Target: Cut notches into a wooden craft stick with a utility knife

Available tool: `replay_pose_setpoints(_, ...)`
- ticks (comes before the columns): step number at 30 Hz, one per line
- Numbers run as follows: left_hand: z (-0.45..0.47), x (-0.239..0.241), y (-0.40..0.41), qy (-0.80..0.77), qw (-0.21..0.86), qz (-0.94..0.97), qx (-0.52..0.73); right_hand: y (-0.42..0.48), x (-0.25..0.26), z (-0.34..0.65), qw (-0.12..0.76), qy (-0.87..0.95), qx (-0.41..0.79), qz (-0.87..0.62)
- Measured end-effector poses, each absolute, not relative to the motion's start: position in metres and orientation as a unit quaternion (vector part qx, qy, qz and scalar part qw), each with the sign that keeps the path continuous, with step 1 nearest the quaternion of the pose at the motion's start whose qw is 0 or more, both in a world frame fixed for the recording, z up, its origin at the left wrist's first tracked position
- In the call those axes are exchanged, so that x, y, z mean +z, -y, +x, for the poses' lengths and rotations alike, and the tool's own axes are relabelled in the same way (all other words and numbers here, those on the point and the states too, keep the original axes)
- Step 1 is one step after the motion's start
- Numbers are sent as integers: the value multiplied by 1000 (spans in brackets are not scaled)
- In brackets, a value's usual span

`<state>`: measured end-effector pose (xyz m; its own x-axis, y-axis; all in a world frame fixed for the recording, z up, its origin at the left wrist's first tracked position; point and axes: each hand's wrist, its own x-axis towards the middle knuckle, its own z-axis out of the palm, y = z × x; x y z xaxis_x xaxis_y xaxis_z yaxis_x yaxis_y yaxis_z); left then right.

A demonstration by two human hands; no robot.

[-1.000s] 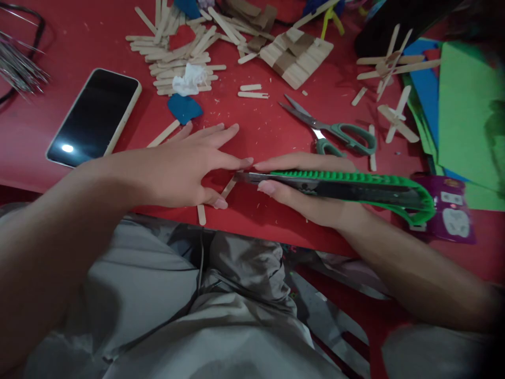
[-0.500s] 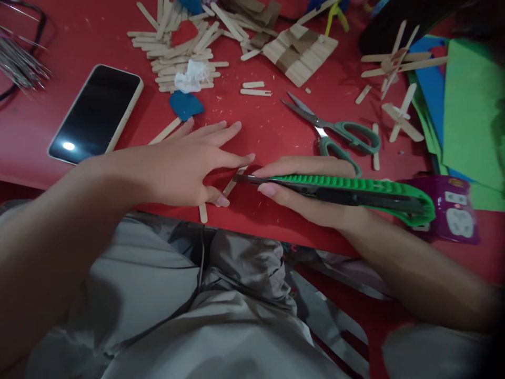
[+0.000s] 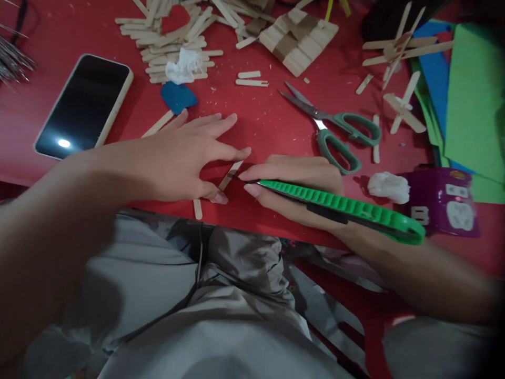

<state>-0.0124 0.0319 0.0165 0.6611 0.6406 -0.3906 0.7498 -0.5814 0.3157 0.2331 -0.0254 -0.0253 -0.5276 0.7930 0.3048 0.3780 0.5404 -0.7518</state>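
Observation:
A short wooden craft stick (image 3: 230, 176) lies slantwise on the red table (image 3: 260, 126). My left hand (image 3: 189, 152) rests with fingers spread, its thumb and index fingertip pressing the two ends of that stick. My right hand (image 3: 292, 173) grips a green box cutter (image 3: 339, 207), whose dark blade meets the middle of the stick. Another craft stick (image 3: 198, 209) pokes out from under my left hand near the table's front edge. Beyond my fingers is a blue cut-out piece (image 3: 178, 97) touching a further stick (image 3: 158, 123).
Grey-green scissors (image 3: 327, 123) lie partly spread beyond my right hand. A phone (image 3: 84, 105) sits at left, with piled craft sticks (image 3: 173, 52) behind. At right are a purple device (image 3: 442, 200), crumpled white tissue (image 3: 389, 187), crossed-stick pieces (image 3: 402, 110) and coloured sheets (image 3: 477, 110).
The box cutter has tilted, its rear end swinging toward me and showing more of its green spine. White tissue by the purple device has come into sight. My left hand keeps its hold.

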Motion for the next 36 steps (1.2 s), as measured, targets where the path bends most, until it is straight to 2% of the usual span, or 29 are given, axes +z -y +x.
replay_pose_setpoints(11,-15,14,-32,-415,237,871,-112,22,-30,233,368,838,287,-282)
replay_pose_setpoints(17,-15,15,-33,-400,231,879,-116,22,-26,234,338,827,305,-330)
replay_pose_setpoints(23,-15,12,-33,-404,236,878,-103,23,-26,236,357,835,288,-305)
replay_pose_setpoints(28,-18,8,-35,-398,242,880,-94,28,-18,235,356,831,257,-343)
replay_pose_setpoints(36,-17,8,-33,-394,228,886,-90,24,-20,234,332,814,303,-369)
